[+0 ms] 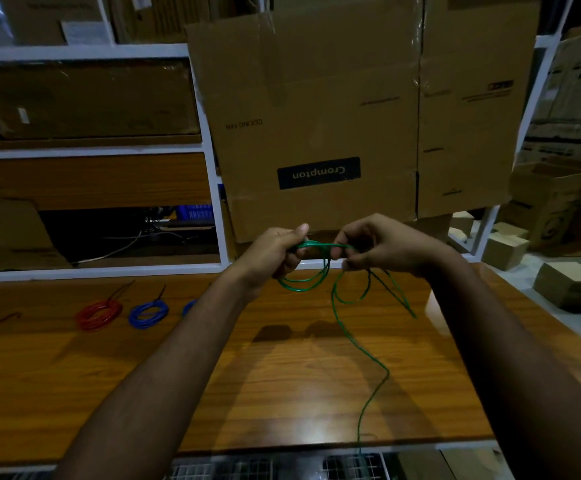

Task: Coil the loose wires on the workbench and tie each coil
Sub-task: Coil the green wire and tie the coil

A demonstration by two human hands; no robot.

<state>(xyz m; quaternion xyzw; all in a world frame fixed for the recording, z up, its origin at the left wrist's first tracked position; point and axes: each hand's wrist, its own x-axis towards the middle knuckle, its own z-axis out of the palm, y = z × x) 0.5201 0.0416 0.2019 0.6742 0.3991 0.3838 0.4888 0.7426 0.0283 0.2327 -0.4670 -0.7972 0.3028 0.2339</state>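
- Green wire [323, 268]: held in the air above the workbench, centre of the frame. A few loops are gathered between the two hands; the top of the loops runs roughly level from one hand to the other, and the loops hang below it.
- Free tail of the green wire: seen to drop from the loops, snake down the lower middle of the frame and pass over the near edge of the bench. The uncoiled length therefore lies below and toward the viewer from both grips, slightly nearer the right hand.
- Left hand [275, 254]: fingers curled round the left end of the gathered loops, thumb raised; the bundle is gripped firmly.
- Right hand [382, 247]: fingertips pinched on the right end of the loops, a narrow grip on the wire. Short strands also trail below this hand.
- Judgement: coiling is taken to be under way; the next turn would probably be drawn up from the hanging tail by the right hand while the left holds the coil.
- Red coil [99, 314] and blue coil [148, 313]: laid side by side at the left of the workbench [299, 393], each apparently tied. A second blue coil [189, 306] is partly hidden by the left forearm.
- Cardboard carton [351, 109]: leant against the shelving behind the bench, upper centre.
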